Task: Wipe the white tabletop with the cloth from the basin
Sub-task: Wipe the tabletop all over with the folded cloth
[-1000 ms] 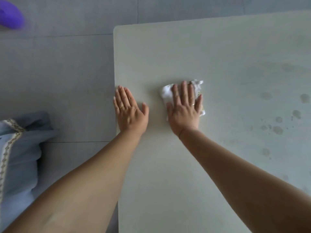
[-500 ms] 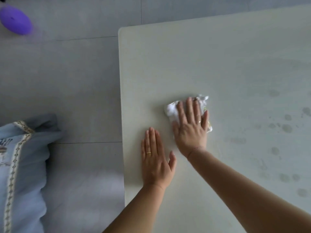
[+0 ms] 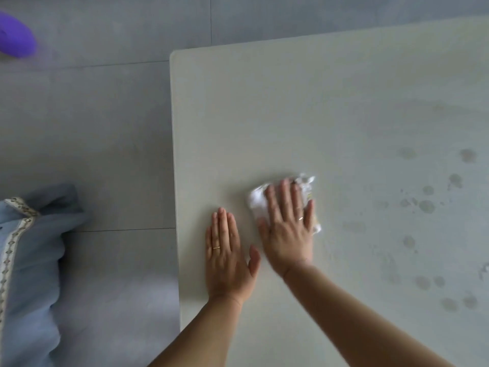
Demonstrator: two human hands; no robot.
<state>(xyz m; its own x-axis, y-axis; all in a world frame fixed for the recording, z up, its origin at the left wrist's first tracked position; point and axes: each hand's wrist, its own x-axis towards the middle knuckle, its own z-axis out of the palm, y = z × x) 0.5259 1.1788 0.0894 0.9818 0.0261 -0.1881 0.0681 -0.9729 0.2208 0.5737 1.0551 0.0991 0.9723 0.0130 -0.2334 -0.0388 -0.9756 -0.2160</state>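
Observation:
The white tabletop (image 3: 304,107) fills the right of the head view, its left edge running down the middle. A crumpled white cloth (image 3: 255,198) lies on it near the left side. My right hand (image 3: 287,229) presses flat on the cloth with straight, spread fingers, covering most of it. My left hand (image 3: 227,254) rests flat on the bare tabletop just left of the right hand, fingers straight and together. Several grey damp spots (image 3: 426,206) mark the tabletop to the right of the cloth. The basin is not in view.
Grey tiled floor (image 3: 92,141) lies left of and beyond the table. A light blue cloth with a patterned trim (image 3: 23,260) sits at the lower left. A purple object (image 3: 16,38) shows at the top left corner.
My left hand has moved from the table's left edge to beside my right hand. My right hand slid the cloth a little nearer and rightward. The view has shifted.

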